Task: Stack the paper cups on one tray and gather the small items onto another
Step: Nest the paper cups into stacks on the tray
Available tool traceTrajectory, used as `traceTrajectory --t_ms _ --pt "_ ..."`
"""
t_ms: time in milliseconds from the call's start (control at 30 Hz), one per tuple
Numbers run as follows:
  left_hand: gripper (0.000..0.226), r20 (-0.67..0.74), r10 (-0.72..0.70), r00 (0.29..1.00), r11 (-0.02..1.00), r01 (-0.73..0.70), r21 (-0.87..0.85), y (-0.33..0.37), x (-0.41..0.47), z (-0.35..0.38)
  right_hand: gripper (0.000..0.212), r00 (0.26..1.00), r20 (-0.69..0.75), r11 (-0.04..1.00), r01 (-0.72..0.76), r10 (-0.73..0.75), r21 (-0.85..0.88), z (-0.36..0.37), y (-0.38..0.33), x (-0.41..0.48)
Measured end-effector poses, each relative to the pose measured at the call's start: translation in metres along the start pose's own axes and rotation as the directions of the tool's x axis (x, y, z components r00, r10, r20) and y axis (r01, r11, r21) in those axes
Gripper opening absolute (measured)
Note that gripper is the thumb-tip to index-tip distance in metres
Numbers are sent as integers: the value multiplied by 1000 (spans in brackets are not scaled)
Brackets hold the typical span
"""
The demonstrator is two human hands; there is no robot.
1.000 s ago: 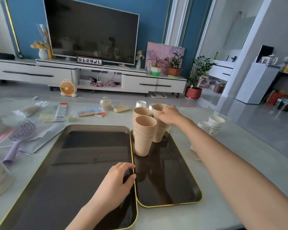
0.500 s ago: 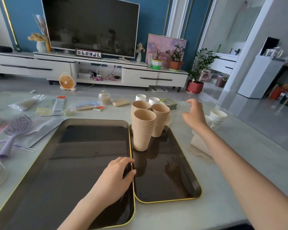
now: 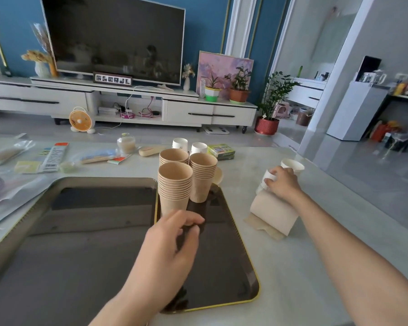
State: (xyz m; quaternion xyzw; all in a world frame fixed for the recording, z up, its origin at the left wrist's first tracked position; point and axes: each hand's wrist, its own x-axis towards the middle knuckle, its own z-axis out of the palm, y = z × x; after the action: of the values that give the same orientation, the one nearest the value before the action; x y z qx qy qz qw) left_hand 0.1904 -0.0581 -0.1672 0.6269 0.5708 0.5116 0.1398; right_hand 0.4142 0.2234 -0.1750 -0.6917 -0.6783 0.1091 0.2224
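A white cup [image 3: 268, 177] is gripped by the curled fingers [image 3: 278, 172] of the right hand [image 3: 283, 185], and it is held tilted, its long axis leaning to the left of them. The brown cup stacks [image 3: 174, 184] on the right tray [image 3: 224, 260] are found well to the left of these fingers. They are nearer to the left hand [image 3: 170, 243], whose fingers are loosely curled above that tray, with nothing held. Everything is laid on a pale table [image 3: 292, 290] in a living room, and the small items [image 3: 52, 158] are seen far beyond the left fingers, past the left tray [image 3: 80, 243].
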Motion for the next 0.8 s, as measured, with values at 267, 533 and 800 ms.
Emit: traceTrajectory --t_ms 267,533,800 --pt "18 187 -84 979 983 111 -143 21 3 44 50 976 -184 961 157 -116 227 -18 -2 3" --pt "72 686 -284 670 180 740 -648 28 113 134 64 785 -523 680 583 -332 444 -36 3 -107" --pt "51 349 -379 857 409 493 -768 -29 169 184 40 898 -352 727 424 -262 540 -30 32 -50"
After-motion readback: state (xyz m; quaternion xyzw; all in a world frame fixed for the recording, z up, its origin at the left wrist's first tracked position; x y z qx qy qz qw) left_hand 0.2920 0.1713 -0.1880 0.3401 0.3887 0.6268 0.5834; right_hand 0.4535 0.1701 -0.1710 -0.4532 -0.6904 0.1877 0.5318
